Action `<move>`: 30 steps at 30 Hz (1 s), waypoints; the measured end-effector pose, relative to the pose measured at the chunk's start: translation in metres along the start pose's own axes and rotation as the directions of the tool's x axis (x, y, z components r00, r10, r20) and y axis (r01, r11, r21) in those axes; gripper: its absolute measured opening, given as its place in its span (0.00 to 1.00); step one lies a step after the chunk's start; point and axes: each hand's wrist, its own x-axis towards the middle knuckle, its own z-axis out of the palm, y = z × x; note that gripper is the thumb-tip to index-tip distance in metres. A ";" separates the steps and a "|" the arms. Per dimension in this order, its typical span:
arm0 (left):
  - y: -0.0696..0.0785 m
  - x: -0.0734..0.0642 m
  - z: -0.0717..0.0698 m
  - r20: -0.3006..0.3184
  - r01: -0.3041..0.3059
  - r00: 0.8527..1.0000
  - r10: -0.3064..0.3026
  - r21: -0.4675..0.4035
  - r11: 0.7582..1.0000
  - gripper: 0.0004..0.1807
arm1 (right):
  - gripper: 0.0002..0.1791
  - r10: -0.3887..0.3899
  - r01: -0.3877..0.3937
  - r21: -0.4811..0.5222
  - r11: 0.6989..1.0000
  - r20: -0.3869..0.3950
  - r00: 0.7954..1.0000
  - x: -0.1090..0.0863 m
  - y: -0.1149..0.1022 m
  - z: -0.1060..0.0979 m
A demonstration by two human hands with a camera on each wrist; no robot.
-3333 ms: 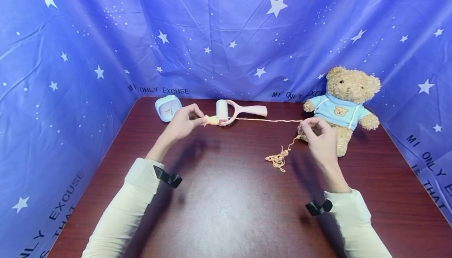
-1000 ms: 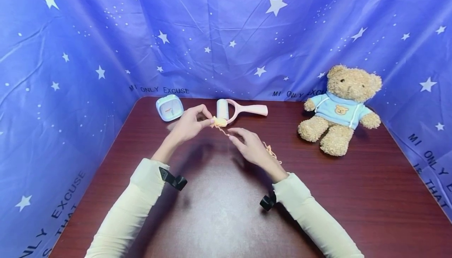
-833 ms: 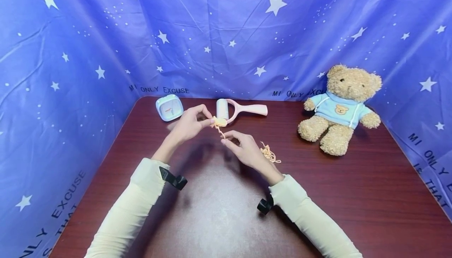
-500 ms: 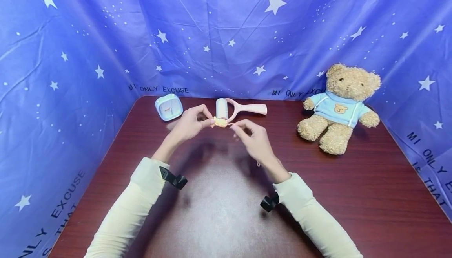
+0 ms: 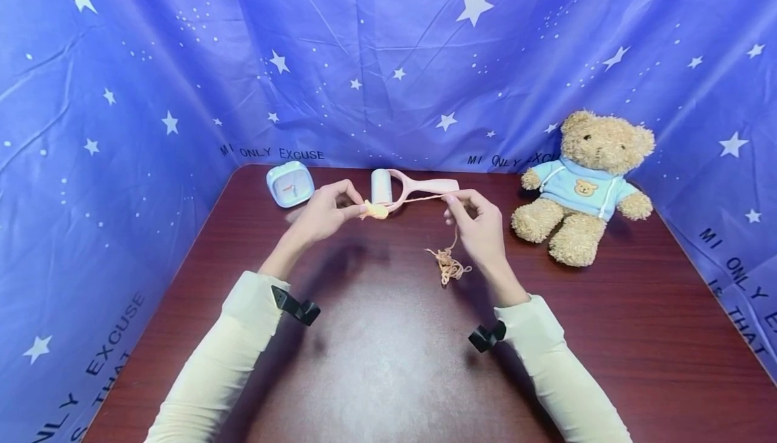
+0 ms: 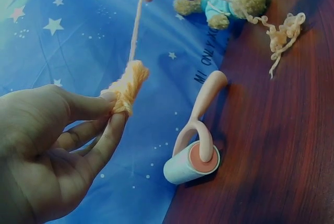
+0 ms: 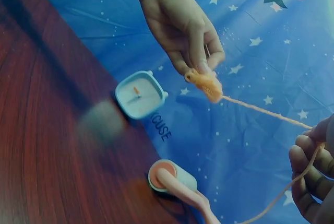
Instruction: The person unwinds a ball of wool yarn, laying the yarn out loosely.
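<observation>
In left grip (image 5: 324, 214) | yarn bundle (image 5: 376, 210) | strand (image 5: 423, 198) to right grip (image 5: 481, 228)

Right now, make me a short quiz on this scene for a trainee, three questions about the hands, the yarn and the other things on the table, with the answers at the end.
1. True or false: between the left hand and the right hand, the yarn strand droops in a loose loop.

2. Fill in: the small yarn bundle is pinched in the person's ____ hand.

3. In the head view, the teddy bear sits on which side of the lint roller? A) left B) right

Key: 1. False; it runs straight. 2. left. 3. B.
</observation>
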 end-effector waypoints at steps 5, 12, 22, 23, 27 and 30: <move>0.000 -0.001 -0.003 -0.006 0.015 1.000 -0.015 -0.006 1.000 0.06 | 0.10 0.015 -0.015 0.003 1.000 -0.008 1.000 -0.002 0.006 -0.010; -0.003 0.000 -0.004 -0.019 0.018 1.000 -0.018 -0.003 1.000 0.05 | 0.10 0.040 -0.037 0.054 0.998 -0.051 0.998 -0.004 0.007 -0.026; -0.004 -0.001 -0.006 -0.038 0.020 0.999 -0.019 0.015 1.000 0.05 | 0.09 0.073 -0.040 0.175 0.984 -0.188 0.979 0.008 0.043 -0.054; -0.005 -0.002 -0.007 -0.040 0.020 0.999 -0.020 0.012 1.000 0.05 | 0.09 0.073 -0.034 0.192 0.981 -0.199 0.977 0.008 0.044 -0.057; -0.006 -0.002 -0.007 -0.047 0.022 0.999 -0.022 0.002 1.000 0.05 | 0.07 0.067 -0.004 0.261 0.965 -0.234 0.970 0.008 0.046 -0.066; -0.006 -0.002 -0.007 -0.051 0.019 0.999 -0.018 0.019 1.000 0.05 | 0.07 0.064 0.013 0.281 0.960 -0.262 0.963 0.007 0.046 -0.071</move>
